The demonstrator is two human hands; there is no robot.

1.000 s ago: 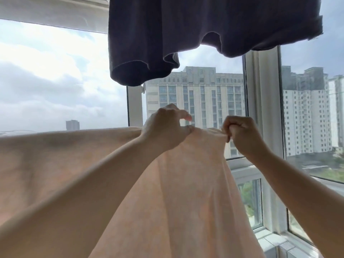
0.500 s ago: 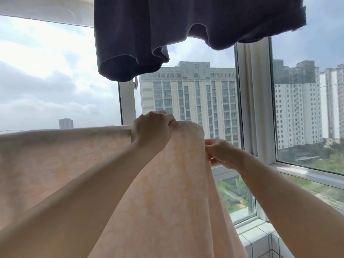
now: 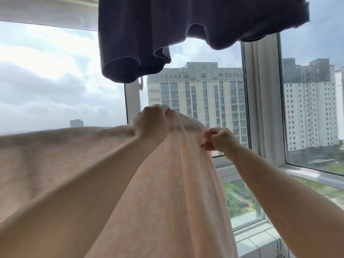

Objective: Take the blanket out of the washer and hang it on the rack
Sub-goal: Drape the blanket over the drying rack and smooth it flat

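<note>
Since the frame half a second back: right hand (image 3: 220,139) sits a little higher and has closed into a tighter pinch on the blanket's (image 3: 167,192) right edge; left hand (image 3: 151,122) has lifted its bunch of cloth slightly above the top line. View has also tipped, so more of the dark garment (image 3: 186,25) shows overhead.

Left hand: fingers curled round a gathered fold at the top of the blanket, knuckles toward camera. Right hand: fingers and thumb curled in, pinching the cloth edge just below and right of the left hand. The two hands are near each other, not touching.

Blanket: pale peach, faint pattern. It runs in a level line from the left edge across to the left hand, then falls away in long folds toward the bottom. The level line suggests it lies over a bar, but no rack is visible under the cloth.

Count: one blanket, two hands, one dark garment hanging above, one window frame (image 3: 260,101) with several panes, two large tower blocks (image 3: 197,94) outside.
</note>
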